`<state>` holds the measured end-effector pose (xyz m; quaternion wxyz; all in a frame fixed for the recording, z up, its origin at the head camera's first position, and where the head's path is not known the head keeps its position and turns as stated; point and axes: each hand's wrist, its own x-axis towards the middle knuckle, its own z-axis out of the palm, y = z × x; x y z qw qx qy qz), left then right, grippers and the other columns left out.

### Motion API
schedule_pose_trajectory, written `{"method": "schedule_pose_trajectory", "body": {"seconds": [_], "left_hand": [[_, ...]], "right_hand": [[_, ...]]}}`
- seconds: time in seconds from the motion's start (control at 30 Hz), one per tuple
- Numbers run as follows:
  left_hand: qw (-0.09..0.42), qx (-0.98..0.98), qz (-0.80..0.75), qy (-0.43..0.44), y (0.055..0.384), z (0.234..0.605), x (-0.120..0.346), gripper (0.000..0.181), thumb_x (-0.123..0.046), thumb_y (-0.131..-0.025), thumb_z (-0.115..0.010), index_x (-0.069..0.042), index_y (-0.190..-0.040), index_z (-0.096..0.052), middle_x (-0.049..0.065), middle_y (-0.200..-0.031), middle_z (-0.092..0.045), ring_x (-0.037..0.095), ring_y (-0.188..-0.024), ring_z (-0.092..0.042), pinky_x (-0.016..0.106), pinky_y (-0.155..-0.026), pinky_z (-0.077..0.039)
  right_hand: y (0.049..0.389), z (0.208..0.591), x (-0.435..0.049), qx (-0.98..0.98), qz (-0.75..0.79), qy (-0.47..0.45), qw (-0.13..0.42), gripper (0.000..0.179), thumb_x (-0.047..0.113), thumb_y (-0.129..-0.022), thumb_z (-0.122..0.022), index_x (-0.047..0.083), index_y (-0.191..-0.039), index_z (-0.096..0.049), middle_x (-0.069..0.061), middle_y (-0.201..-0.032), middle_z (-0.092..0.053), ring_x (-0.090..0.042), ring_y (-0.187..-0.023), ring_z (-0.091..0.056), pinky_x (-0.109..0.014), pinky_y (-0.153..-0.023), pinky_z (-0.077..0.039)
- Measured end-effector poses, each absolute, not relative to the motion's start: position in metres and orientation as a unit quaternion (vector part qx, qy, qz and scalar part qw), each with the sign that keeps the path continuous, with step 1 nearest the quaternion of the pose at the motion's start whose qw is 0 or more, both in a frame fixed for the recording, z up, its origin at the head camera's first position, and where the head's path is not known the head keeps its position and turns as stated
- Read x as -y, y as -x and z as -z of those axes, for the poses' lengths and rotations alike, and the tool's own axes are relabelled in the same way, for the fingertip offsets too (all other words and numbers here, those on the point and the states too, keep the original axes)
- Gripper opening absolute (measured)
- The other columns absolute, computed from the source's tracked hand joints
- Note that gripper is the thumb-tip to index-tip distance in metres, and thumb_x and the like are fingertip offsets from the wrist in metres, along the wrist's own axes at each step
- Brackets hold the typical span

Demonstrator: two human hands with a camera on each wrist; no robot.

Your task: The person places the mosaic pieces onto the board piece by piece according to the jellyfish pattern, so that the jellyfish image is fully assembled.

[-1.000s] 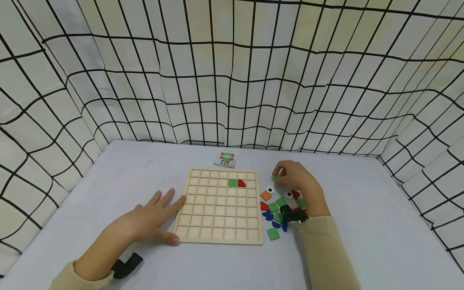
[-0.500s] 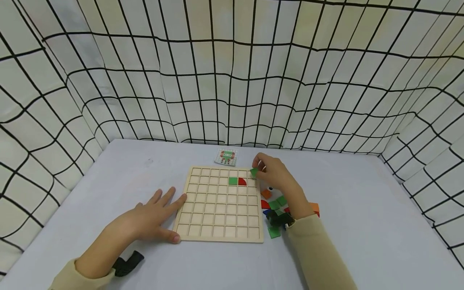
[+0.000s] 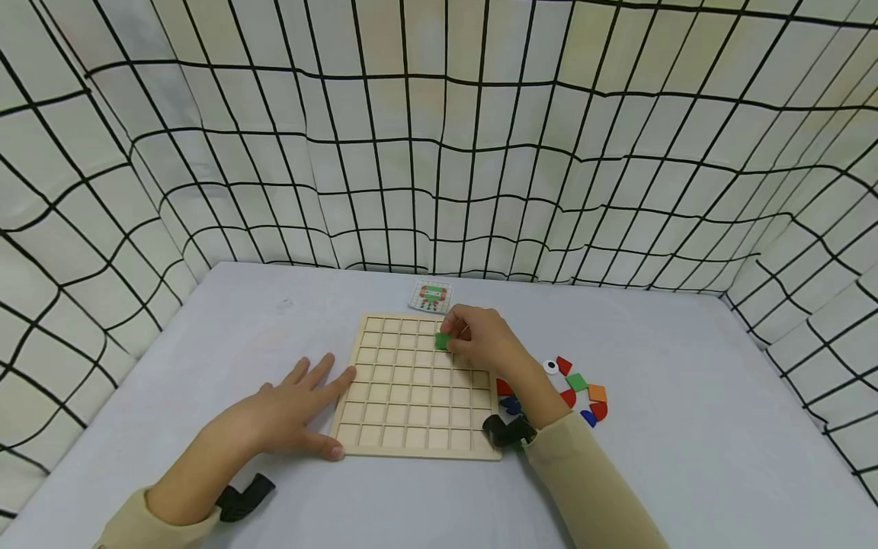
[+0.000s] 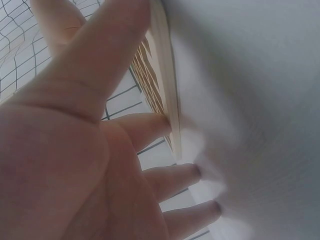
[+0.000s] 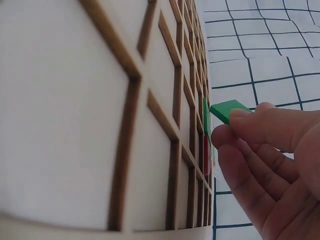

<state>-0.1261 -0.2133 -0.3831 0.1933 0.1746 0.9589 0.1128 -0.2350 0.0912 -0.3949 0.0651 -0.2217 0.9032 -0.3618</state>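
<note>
A wooden grid board [image 3: 405, 417] lies flat on the table. My left hand [image 3: 291, 415] is spread at its left side, the thumb at the near corner and the index fingertip at the edge; the left wrist view shows fingertips against the board's rim [image 4: 172, 95]. Over the far part of the board, my right hand [image 3: 483, 335] pinches a green square tile [image 5: 230, 107] between thumb and fingers. The tile is tilted and just off the grid. Beside it, a green piece [image 5: 205, 117] and a red piece [image 5: 207, 155] sit in the grid. From the head, the right hand hides the red one.
A small picture card [image 3: 430, 296] lies beyond the board. Right of the board are loose pieces, among them a white eye disc [image 3: 551, 367], a green square [image 3: 577, 382] and an orange square [image 3: 597, 393]. The right forearm covers several. Black-lined white netting surrounds the table.
My right hand has carried the green tile from the loose pieces at the right, leftward over the board to the placed green piece. The left hand has stayed at the board's edge.
</note>
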Motion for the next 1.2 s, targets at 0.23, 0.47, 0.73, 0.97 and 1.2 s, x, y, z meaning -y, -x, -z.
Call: {"method": "schedule_pose_trajectory", "body": {"seconds": [0.23, 0.47, 0.73, 0.97, 1.2], "left_hand": [[0.198, -0.958, -0.112, -0.175, 0.126, 0.384, 0.213, 0.111, -0.071, -0.072, -0.072, -0.02, -0.159, -0.027, 0.024, -0.164, -0.013, 0.057, -0.146, -0.01, 0.085, -0.094, -0.023], [0.193, -0.96, -0.11, -0.174, 0.124, 0.384, 0.213, 0.111, -0.071, -0.071, -0.072, -0.02, -0.159, -0.027, 0.024, -0.164, -0.014, 0.057, -0.146, -0.011, 0.085, -0.094, -0.023], [0.192, -0.959, -0.112, -0.173, 0.125, 0.384, 0.214, 0.111, -0.071, -0.071, -0.072, -0.02, -0.159, -0.026, 0.024, -0.165, -0.013, 0.057, -0.146, -0.01, 0.085, -0.094, -0.022], [0.193, -0.959, -0.109, -0.174, 0.126, 0.384, 0.214, 0.112, -0.072, -0.071, -0.072, -0.021, -0.159, -0.026, 0.024, -0.165, -0.013, 0.057, -0.146, -0.011, 0.085, -0.094, -0.023], [0.194, -0.959, -0.113, -0.172, 0.126, 0.385, 0.214, 0.112, -0.072, -0.071, -0.072, -0.021, -0.159, -0.027, 0.024, -0.165, -0.013, 0.057, -0.146, -0.011, 0.085, -0.094, -0.022]], "right_hand": [[0.231, 0.393, -0.09, -0.911, 0.333, 0.23, 0.075, 0.029, 0.006, -0.092, -0.069, 0.013, -0.12, -0.07, 0.0, -0.112, -0.071, -0.016, -0.098, -0.066, -0.033, -0.083, -0.055], [0.235, 0.392, -0.094, -0.915, 0.286, 0.272, 0.08, 0.023, 0.002, -0.091, -0.066, 0.017, -0.105, -0.076, 0.003, -0.106, -0.068, -0.016, -0.091, -0.06, -0.032, -0.078, -0.052], [0.238, 0.391, -0.095, -0.907, 0.192, 0.364, 0.091, 0.035, -0.002, -0.09, -0.06, 0.02, -0.112, -0.077, -0.001, -0.126, -0.065, -0.021, -0.119, -0.054, -0.037, -0.101, -0.046], [0.234, 0.39, -0.089, -0.923, 0.16, 0.337, 0.091, 0.04, 0.004, -0.094, -0.058, 0.024, -0.126, -0.071, -0.006, -0.136, -0.056, -0.027, -0.128, -0.047, -0.042, -0.103, -0.043], [0.23, 0.39, -0.085, -0.931, 0.12, 0.322, 0.119, 0.052, 0.011, -0.096, -0.054, 0.024, -0.146, -0.052, -0.006, -0.149, -0.047, -0.029, -0.136, -0.041, -0.049, -0.107, -0.038]]}}
